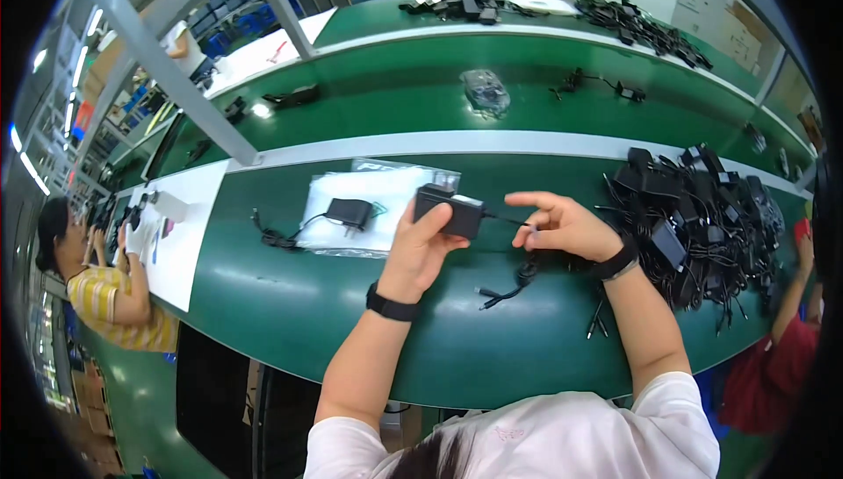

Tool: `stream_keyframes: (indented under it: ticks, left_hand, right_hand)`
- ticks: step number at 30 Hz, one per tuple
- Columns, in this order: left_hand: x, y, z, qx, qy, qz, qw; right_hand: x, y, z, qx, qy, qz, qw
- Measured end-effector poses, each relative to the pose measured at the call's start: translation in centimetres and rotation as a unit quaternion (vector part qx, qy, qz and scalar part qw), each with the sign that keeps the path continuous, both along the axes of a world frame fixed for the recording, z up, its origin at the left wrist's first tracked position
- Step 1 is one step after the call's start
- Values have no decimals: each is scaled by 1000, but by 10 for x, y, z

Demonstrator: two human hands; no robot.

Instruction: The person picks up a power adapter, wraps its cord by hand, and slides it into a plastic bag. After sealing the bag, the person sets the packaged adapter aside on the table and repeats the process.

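My left hand [420,246] grips a black power adapter [450,212] above the green table, its thumb across the casing. The adapter's cable [505,217] runs rightward to my right hand [566,229], which pinches it between thumb and fingers while the index finger points out to the left. Below that hand hangs a bundled end of black cord [505,290] with split plugs. Left of my left hand, a second black adapter [349,213] with prongs lies on clear plastic bags over white sheets [329,244], its coiled cord [279,237] beside it.
A large heap of black adapters and cords [694,233] covers the right of the table. Beyond a pale ledge [527,141], a green belt carries a bagged item [486,94] and loose adapters. People work at the left, at the right and across the belt.
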State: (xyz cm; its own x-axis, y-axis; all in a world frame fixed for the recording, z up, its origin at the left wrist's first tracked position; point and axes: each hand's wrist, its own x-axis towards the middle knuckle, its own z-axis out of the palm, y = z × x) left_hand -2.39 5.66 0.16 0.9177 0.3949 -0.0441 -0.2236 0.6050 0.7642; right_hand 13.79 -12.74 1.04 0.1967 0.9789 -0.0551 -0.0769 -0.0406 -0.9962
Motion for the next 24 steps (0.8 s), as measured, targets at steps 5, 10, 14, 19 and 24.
stream_keyframes:
  ticks: [5,10,14,19,24]
  left_hand:
    - [-2,-8,-2,-46,-25,65,997]
    - [-4,-6,-14,155,22,188,970]
    - [-2,-13,-19,222,84,253,938]
    - [-5,-17,-12,308,65,254,915]
    - [-12,-19,-7,53,-43,194,979]
  right_hand:
    - [-5,11,-24,65,-579,-219,782]
    - [-1,24,-33,-19,-613,-206,763]
    - [-1,19,-36,-39,-563,-196,802]
    - [-1,9,-25,48,-399,-342,850]
    - [-2,5,-22,132,123,-273,945]
